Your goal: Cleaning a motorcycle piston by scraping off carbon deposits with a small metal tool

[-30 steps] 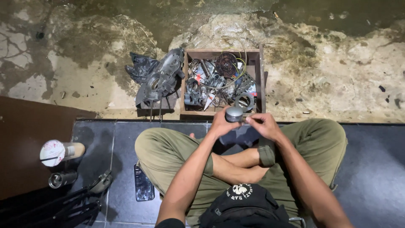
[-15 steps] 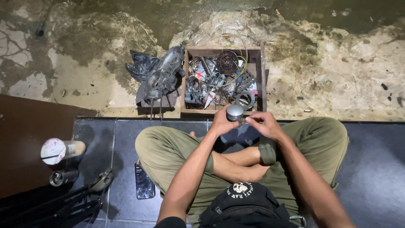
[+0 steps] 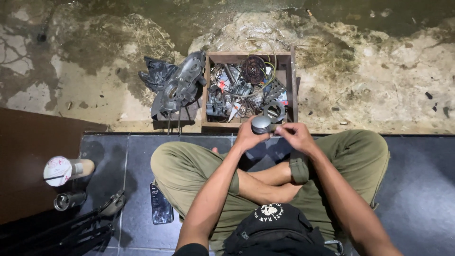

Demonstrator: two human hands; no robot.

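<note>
Head cam: short metal cylinder (image 3: 261,124) held above crossed legs, just near side of wooden parts box (image 3: 292,83). L hand (image 3: 247,137) clenched around its base; R hand (image 3: 295,136) pinches its right side w/ fingertips. Axis approx. upright, flat end toward cam. Both hands touching.

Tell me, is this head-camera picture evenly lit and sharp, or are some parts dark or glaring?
Head view: uneven light; the concrete ground is bright, the left tiles by the tripod sink into shadow. The metal cylinder between left hand and right hand shows a soft sheen. Mostly sharp; the wooden box leans slightly.
</note>
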